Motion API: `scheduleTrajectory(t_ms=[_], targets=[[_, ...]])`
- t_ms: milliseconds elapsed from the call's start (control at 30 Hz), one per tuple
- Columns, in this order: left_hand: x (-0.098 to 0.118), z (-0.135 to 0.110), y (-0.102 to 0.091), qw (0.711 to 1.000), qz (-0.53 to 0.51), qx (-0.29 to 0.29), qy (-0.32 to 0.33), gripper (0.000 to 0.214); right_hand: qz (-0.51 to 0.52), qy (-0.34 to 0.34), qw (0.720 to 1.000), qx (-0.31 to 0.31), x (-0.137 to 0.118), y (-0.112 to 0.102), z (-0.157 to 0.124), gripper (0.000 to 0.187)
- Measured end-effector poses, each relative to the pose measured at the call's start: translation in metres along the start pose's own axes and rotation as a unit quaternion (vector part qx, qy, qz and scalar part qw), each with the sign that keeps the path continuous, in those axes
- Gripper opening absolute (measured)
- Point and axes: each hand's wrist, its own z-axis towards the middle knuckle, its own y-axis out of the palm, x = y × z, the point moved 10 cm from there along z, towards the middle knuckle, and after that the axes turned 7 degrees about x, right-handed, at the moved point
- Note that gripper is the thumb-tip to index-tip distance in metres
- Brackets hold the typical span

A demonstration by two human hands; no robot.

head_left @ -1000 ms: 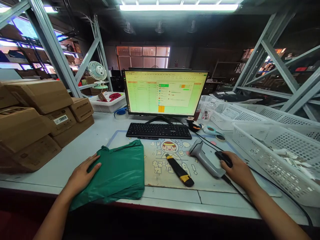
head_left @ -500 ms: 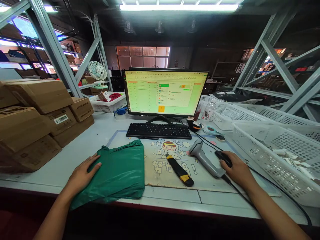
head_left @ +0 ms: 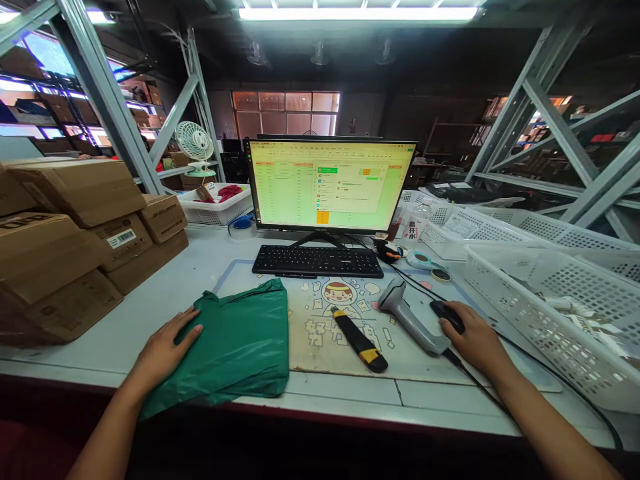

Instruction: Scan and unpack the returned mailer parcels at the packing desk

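My left hand (head_left: pixel 167 350) lies flat on the left edge of a green plastic mailer bag (head_left: pixel 240 343), fingers stretched out and thumb apart. The bag rests at the table's front edge, one corner hanging slightly over. My right hand (head_left: pixel 473 337) is wrapped over a black computer mouse (head_left: pixel 447 317) on the desk mat. Between the hands lie a black and yellow utility knife (head_left: pixel 359 339) and a grey barcode scanner (head_left: pixel 413 319). Behind them stands a black keyboard (head_left: pixel 317 261), below a lit monitor (head_left: pixel 285 193) showing a spreadsheet and a chat window.
Cardboard boxes (head_left: pixel 75 193) are stacked at the left. White perforated baskets (head_left: pixel 545 327) line the right side, one holding white items. Tape rolls (head_left: pixel 419 260), a plastic bottle (head_left: pixel 417 223) and another basket (head_left: pixel 220 210) sit near the monitor. Cables (head_left: pixel 565 383) run across the right front.
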Motion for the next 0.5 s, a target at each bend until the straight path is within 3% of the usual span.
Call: scheduleTrajectory(t_ms=[200, 400, 500], targets=[[0.003, 0.001, -0.003, 1.0, -0.007, 0.015, 0.017, 0.079, 0.004, -0.007, 1.0, 0.02, 0.0, -0.003, -0.002, 0.05], [0.005, 0.001, -0.004, 0.999, -0.019, 0.033, 0.034, 0.072, 0.001, 0.006, 1.0, -0.001, 0.0, 0.001, -0.001, 0.052], [0.011, 0.003, -0.018, 0.997, -0.056, 0.05, 0.008, 0.07, 0.01, 0.0, 1.0, -0.001, -0.003, -0.001, -0.001, 0.052]])
